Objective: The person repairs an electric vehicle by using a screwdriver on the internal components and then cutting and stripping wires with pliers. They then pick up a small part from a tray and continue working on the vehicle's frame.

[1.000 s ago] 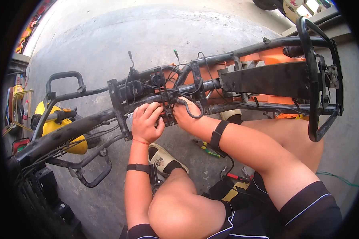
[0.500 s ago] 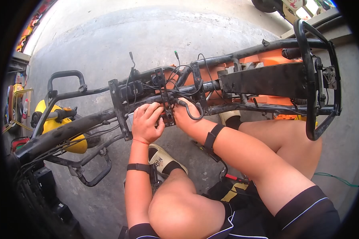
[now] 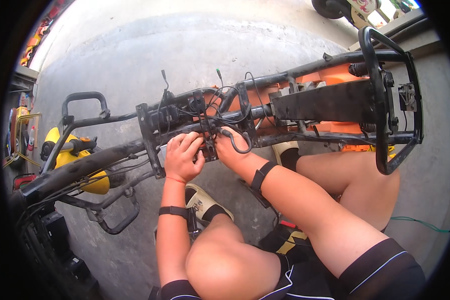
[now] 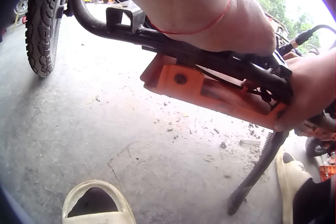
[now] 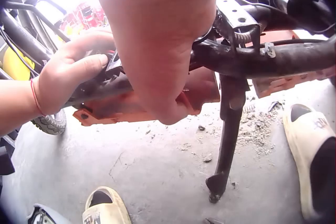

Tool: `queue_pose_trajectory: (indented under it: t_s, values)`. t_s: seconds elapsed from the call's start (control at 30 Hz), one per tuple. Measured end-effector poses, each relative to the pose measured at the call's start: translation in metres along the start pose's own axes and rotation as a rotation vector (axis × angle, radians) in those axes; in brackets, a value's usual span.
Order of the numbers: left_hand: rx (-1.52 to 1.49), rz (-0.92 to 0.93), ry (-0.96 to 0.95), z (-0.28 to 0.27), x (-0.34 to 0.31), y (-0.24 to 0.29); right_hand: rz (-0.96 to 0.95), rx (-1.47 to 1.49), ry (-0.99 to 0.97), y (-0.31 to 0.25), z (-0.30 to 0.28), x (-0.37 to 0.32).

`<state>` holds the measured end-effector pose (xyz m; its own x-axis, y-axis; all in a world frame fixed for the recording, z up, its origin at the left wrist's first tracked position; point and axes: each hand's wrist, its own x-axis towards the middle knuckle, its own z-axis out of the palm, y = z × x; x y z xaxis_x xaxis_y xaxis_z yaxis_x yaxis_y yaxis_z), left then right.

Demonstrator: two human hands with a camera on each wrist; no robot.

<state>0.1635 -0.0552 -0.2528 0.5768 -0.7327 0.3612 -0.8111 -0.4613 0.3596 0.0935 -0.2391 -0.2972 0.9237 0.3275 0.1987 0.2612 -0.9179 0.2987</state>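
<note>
A black tubular vehicle frame (image 3: 105, 151) lies across the head view, with thin cables and cross brackets (image 3: 150, 140) in its middle. My left hand (image 3: 183, 157) rests over the near tube between two brackets, its fingers bent over it; in the right wrist view the thumb of this left hand (image 5: 71, 74) lies against a black part. Close beside it, my right hand (image 3: 232, 149) reaches in at the middle bracket, under a looped black cable (image 3: 238, 145). Its fingertips are hidden in the head view. An orange panel (image 4: 184, 83) sits below the tubes in the left wrist view.
A yellow body part (image 3: 92, 177) is at the left, and a black rear loop (image 3: 381, 125) rises at the right. Below the frame, a stand leg (image 4: 257, 174) slants to the concrete floor near sandalled feet (image 4: 100, 205). A red-handled tool (image 3: 288, 224) lies by the legs.
My right forearm has swung slightly left and lower, covering more of the tools on the floor. The frame's right end has shifted left in view. Both hands stay at nearly the same spot.
</note>
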Motion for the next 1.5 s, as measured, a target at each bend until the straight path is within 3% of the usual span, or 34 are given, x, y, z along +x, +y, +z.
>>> queue_pose_trajectory:
  t_s: [0.07, 0.17, 0.2, 0.3, 0.33, 0.47, 0.53, 0.87, 0.93, 1.1, 1.17, 1.37, 1.43, 1.47, 1.5]
  values:
    - [-0.009, -0.005, -0.007, 0.001, 0.0, 0.0, 0.087, 0.14, -0.107, -0.001, -0.013, 0.001]
    - [-0.023, 0.005, 0.005, -0.002, 0.001, 0.0, 0.021, 0.097, -0.085, 0.001, -0.01, -0.003]
    - [-0.025, 0.008, 0.007, -0.002, 0.001, 0.0, 0.004, 0.118, -0.159, -0.002, -0.005, -0.004]
    - [-0.03, 0.011, 0.012, -0.001, 0.001, -0.001, -0.045, 0.051, -0.044, -0.001, 0.0, -0.009]
    - [-0.035, 0.011, 0.016, -0.001, 0.0, -0.001, -0.086, 0.054, -0.119, 0.0, -0.006, -0.014]
    - [-0.045, 0.007, 0.023, -0.002, 0.001, -0.001, -0.092, 0.035, -0.068, 0.004, -0.023, -0.011]
    - [-0.037, 0.003, 0.023, 0.001, -0.001, -0.003, -0.134, 0.071, -0.286, 0.006, -0.039, -0.008]
    - [-0.042, -0.003, 0.036, 0.001, -0.004, -0.006, -0.131, 0.034, -0.186, 0.008, -0.071, -0.017]
    - [-0.038, 0.01, 0.051, 0.002, -0.004, -0.006, -0.113, 0.014, -0.071, 0.011, -0.077, -0.016]
    - [-0.048, -0.016, 0.057, 0.003, -0.008, -0.009, -0.119, 0.097, -0.096, 0.007, -0.095, -0.021]
    - [-0.051, -0.001, 0.061, 0.004, -0.009, -0.01, -0.13, 0.341, -0.166, -0.003, -0.098, -0.028]
    - [-0.07, -0.007, 0.08, 0.005, -0.012, -0.012, -0.069, 0.679, -0.057, -0.008, -0.123, -0.003]
    - [-0.069, -0.007, 0.1, 0.006, -0.012, -0.013, 0.142, 0.907, -0.075, -0.007, -0.134, 0.007]
    - [-0.071, 0.001, 0.103, 0.006, -0.014, -0.014, 0.13, 0.902, -0.076, -0.004, -0.137, 0.012]
    - [-0.068, -0.009, 0.114, 0.004, -0.013, -0.014, 0.276, 1.04, -0.138, 0.0, -0.137, 0.019]
